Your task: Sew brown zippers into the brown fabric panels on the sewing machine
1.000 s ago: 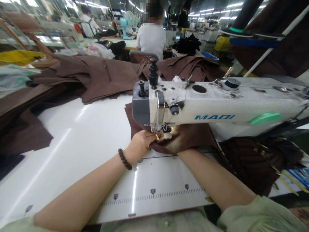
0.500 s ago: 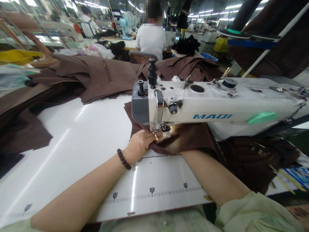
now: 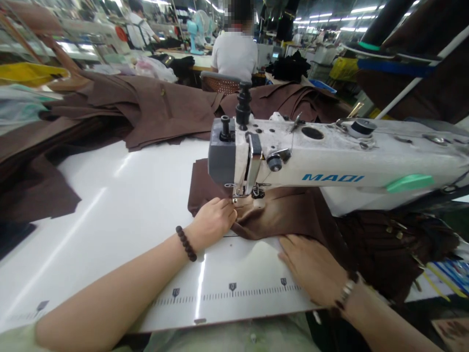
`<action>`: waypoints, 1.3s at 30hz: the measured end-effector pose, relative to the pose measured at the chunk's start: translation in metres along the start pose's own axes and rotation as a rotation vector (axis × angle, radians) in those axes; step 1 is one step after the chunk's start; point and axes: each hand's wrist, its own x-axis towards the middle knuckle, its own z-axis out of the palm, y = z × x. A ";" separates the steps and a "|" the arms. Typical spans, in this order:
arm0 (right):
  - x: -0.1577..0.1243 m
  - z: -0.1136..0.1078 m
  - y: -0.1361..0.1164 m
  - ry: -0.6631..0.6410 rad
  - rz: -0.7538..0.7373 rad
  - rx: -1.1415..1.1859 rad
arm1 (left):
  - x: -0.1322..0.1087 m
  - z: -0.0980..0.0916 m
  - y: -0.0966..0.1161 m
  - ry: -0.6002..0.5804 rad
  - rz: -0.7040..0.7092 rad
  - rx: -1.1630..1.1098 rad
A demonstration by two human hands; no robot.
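Observation:
A piece of brown fabric (image 3: 289, 215) lies under the needle and presser foot of a white sewing machine (image 3: 278, 156). My left hand (image 3: 214, 220), with a beaded bracelet at the wrist, has its bent fingers closed on the fabric's near edge, just left of the presser foot. Farther right, my right hand (image 3: 311, 261) rests on the white table (image 3: 146, 210), its fingers stretched out and their tips at the near edge of the fabric. The fabric bunches into a fold between the two hands. The left fingertips are partly hidden in the cloth.
Stacked brown fabric pieces (image 3: 176, 110) line the back and left of the table. A dark brown heap with metal zipper pulls (image 3: 392, 244) lies right of the machine. A measuring scale (image 3: 232, 293) runs along the front edge. A person in white (image 3: 234, 56) sits behind.
My right hand has drawn back toward me from beneath the fabric and now shows at its near edge. My left hand stays by the needle. More fabric shows left of the machine head.

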 end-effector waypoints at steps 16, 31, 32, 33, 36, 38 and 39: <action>0.074 0.007 -0.010 0.159 -0.178 -0.131 | 0.001 0.003 0.004 0.017 0.010 -0.065; 0.073 0.005 -0.026 0.204 -0.220 -0.151 | -0.009 -0.052 -0.007 -0.403 -0.143 -0.454; 0.073 0.006 -0.029 0.222 -0.201 -0.154 | -0.009 -0.053 -0.009 -0.404 -0.154 -0.484; 0.073 0.009 -0.032 0.248 -0.178 -0.161 | -0.008 -0.051 -0.010 -0.402 -0.172 -0.493; 0.074 0.027 -0.035 0.345 -0.143 -0.182 | -0.009 -0.036 -0.005 -0.347 -0.250 -0.404; 0.075 0.039 -0.031 0.381 -0.158 -0.169 | -0.013 -0.022 0.002 -0.257 -0.288 -0.318; 0.074 0.043 -0.028 0.385 -0.168 -0.150 | -0.016 -0.016 0.006 -0.205 -0.296 -0.284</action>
